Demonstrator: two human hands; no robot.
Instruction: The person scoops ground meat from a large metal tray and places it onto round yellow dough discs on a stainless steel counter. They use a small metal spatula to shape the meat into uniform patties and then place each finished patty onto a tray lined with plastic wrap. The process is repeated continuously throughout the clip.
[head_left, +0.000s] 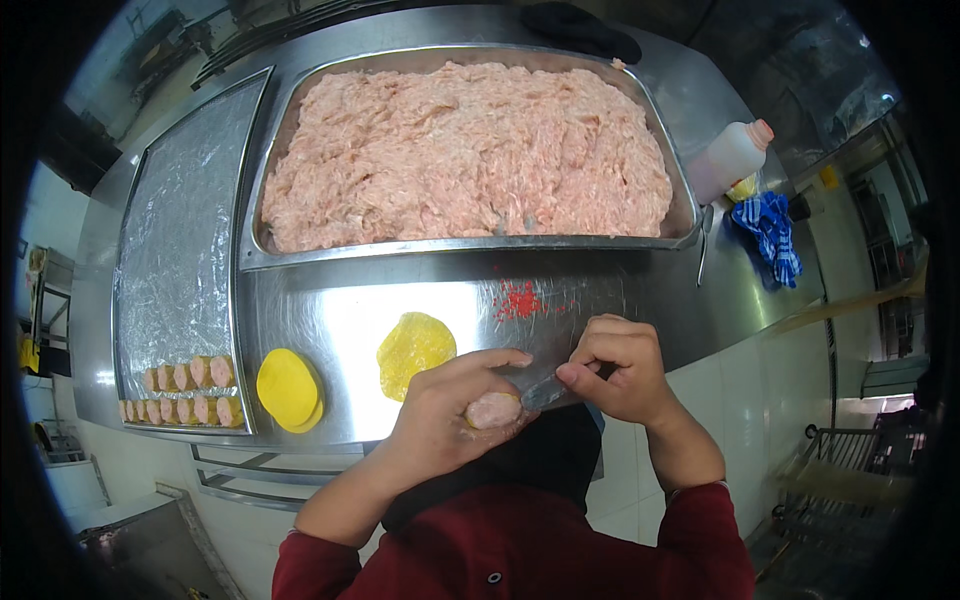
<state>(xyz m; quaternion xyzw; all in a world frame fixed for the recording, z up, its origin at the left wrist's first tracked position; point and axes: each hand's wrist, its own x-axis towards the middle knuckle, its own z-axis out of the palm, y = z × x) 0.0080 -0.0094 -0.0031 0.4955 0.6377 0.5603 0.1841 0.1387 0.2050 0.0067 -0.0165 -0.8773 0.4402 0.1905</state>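
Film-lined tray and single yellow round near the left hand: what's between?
In the head view, overlapping yellow rounds lie on the metal table between the film-lined tray and the single yellow round.

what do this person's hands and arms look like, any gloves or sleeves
The left hand and right hand are both bare, with no gloves, and no rings or watch show. The left sleeve and right sleeve are dark red and stop short of the wrists, leaving part of each forearm uncovered. No cables or markings are visible on them.
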